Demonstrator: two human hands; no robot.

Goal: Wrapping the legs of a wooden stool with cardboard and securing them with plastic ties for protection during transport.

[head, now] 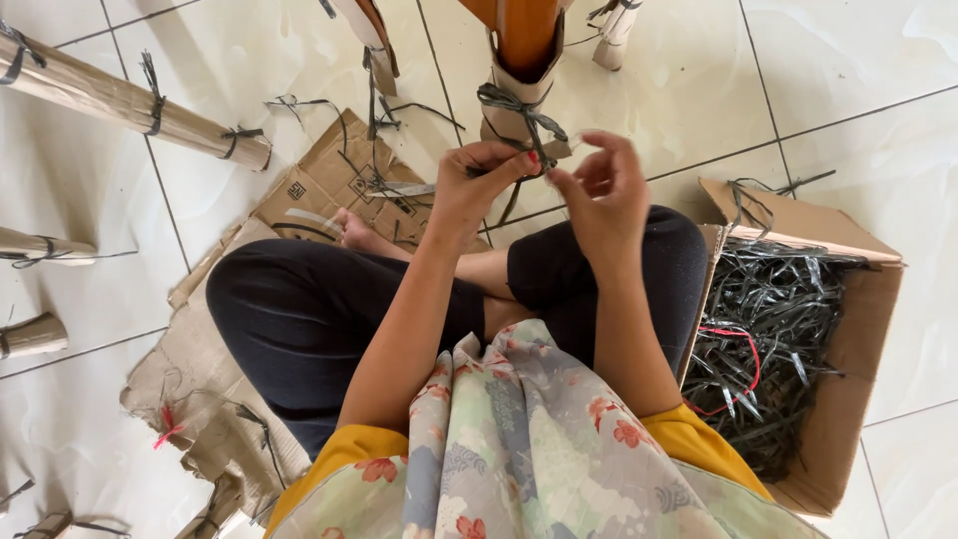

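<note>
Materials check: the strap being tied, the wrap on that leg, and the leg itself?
Strap: looks like dark grey plastic packing strip, flat and slightly glossy, knotted; left hand and right hand pinch its ends. Wrap: brown cardboard, matte, rough-cut edge. Leg: probably varnished wood, orange-brown with sheen. Box: brown cardboard holding similar strips.

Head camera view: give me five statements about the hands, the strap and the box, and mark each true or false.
1. Both hands, left hand and right hand, are at the dark strap tied round a cardboard-wrapped wooden leg. True.
2. The cardboard box sits on the person's left. False: it is on their right.
3. The box holds dark plastic strips. True.
4. The person stands at a table. False: they sit cross-legged on flattened cardboard on the tiled floor.
5. The right hand holds scissors. False: no scissors show in it.
</note>
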